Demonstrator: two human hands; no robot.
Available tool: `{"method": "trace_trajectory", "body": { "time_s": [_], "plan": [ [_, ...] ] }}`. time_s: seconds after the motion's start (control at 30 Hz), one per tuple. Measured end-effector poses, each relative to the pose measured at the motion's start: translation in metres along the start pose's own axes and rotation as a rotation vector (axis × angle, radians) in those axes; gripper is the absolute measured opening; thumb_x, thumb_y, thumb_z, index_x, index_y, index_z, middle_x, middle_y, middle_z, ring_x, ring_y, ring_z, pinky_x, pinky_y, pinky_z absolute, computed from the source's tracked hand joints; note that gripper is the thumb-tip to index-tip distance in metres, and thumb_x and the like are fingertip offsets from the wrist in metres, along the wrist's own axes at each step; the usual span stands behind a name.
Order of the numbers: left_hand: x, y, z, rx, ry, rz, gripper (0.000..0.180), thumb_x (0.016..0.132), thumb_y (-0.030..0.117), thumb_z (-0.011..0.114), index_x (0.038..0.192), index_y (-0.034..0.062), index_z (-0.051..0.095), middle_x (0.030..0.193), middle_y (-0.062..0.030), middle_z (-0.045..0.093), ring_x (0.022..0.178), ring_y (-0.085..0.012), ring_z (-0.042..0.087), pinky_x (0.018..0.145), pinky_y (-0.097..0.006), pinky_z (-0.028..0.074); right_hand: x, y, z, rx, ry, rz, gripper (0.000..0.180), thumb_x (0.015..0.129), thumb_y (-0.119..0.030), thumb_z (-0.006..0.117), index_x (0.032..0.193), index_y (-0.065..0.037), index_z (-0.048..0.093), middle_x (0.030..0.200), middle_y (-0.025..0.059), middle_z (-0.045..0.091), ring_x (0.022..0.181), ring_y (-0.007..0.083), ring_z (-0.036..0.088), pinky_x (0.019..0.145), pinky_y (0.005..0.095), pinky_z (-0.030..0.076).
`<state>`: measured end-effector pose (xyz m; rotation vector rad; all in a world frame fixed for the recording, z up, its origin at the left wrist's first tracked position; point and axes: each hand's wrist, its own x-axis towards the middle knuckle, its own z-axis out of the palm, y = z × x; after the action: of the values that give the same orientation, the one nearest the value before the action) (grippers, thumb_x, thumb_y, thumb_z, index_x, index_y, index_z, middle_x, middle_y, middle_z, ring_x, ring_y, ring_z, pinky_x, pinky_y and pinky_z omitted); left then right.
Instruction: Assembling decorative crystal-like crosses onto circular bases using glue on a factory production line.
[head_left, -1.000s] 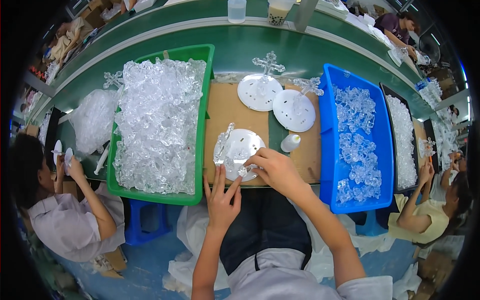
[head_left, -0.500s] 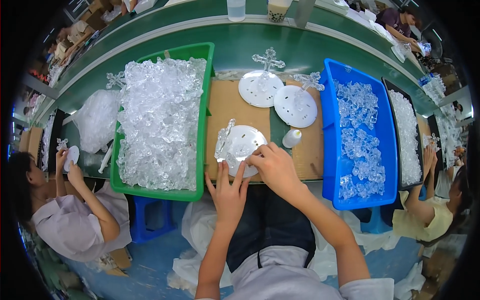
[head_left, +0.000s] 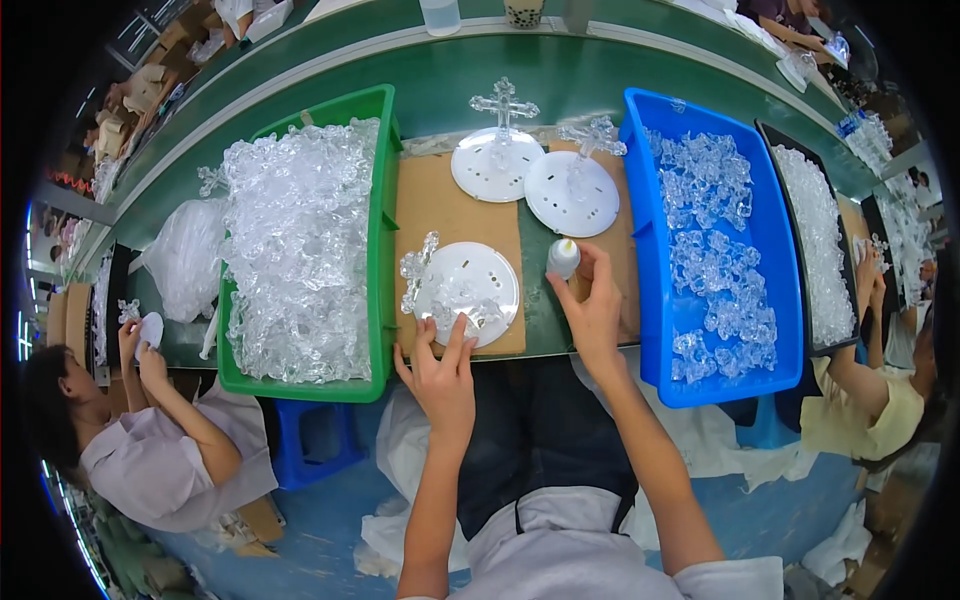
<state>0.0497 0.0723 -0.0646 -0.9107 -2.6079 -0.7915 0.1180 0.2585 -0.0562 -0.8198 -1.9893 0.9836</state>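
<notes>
A green workbench (head_left: 580, 85) fills the middle of a busy workroom. On it, a green tub (head_left: 385, 245) heaped with clear plastic pieces (head_left: 300, 250) stands left, and a blue tub (head_left: 735, 391) with smaller clusters (head_left: 710, 260) stands right. Between them lies cardboard (head_left: 425, 200).

At the back, two white plates (head_left: 590, 210) each carry a clear cross (head_left: 504, 103), one upright and one tilted right; these look finished. The front plate (head_left: 490, 275), on the cardboard near the bench edge, seems only partly done: clear bits (head_left: 485, 315) sit on its near half, and another cross (head_left: 415, 270) is at its left edge, whether fixed I cannot tell. No cross rises from its middle.

The left hand (head_left: 440, 385) has loosely spread fingers, tips at the plate's near rim. The right hand (head_left: 595, 310) has thumb and forefinger around a small white bottle (head_left: 563, 258); whether they grip it firmly, I cannot tell.
</notes>
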Motion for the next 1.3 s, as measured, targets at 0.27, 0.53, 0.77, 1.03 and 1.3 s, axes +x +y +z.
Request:
{"method": "trace_trajectory", "body": {
  "time_s": [0.27,0.53,0.77,1.03,1.3],
  "plan": [
    [0.002,0.001,-0.008,0.021,0.005,0.003,0.034,0.079,0.013,0.069,0.112,0.0184,0.068,0.102,-0.0121,0.056,0.109,-0.0278,0.054,0.101,-0.049,0.031,-0.063,-0.040,-0.043,-0.011,-0.340,0.089,0.041,0.069,-0.014,0.078,0.104,-0.002,0.061,0.090,0.0102,0.064,0.081,0.0188,0.064,0.071,0.0294,0.051],
    [0.002,-0.002,-0.006,0.005,-0.049,-0.031,0.033,0.082,0.021,0.068,0.115,0.0234,0.067,0.108,-0.0096,0.055,0.115,-0.0269,0.053,0.102,-0.050,0.029,-0.089,-0.047,-0.029,-0.089,-0.504,0.085,0.036,0.067,-0.018,0.076,0.097,-0.005,0.061,0.082,0.0080,0.060,0.065,0.0205,0.062,0.058,0.0297,0.050],
    [0.001,-0.003,-0.007,-0.001,-0.057,-0.039,0.033,0.082,0.020,0.068,0.115,0.0232,0.067,0.107,-0.0097,0.055,0.115,-0.0270,0.053,0.101,-0.050,0.029,-0.087,-0.050,-0.026,-0.125,-0.530,0.057,0.035,0.067,-0.021,0.074,0.096,-0.006,0.060,0.081,0.0077,0.059,0.063,0.0232,0.061,0.056,0.0330,0.049],
    [0.002,-0.003,-0.007,-0.010,-0.048,-0.037,0.032,0.081,0.020,0.069,0.113,0.0224,0.068,0.106,-0.0100,0.055,0.114,-0.0273,0.054,0.101,-0.051,0.029,-0.085,-0.052,-0.020,-0.105,-0.502,0.036,0.033,0.067,-0.019,0.074,0.094,-0.006,0.060,0.080,0.0079,0.058,0.063,0.0238,0.061,0.056,0.0337,0.049],
    [0.002,-0.003,-0.007,-0.009,-0.046,-0.040,0.032,0.081,0.020,0.069,0.112,0.0224,0.068,0.105,-0.0102,0.056,0.113,-0.0278,0.054,0.101,-0.051,0.029,-0.086,-0.048,-0.020,-0.057,-0.511,0.091,0.033,0.067,-0.017,0.075,0.093,-0.003,0.060,0.082,0.0088,0.061,0.063,0.0213,0.063,0.056,0.0306,0.051]
  ]
}}
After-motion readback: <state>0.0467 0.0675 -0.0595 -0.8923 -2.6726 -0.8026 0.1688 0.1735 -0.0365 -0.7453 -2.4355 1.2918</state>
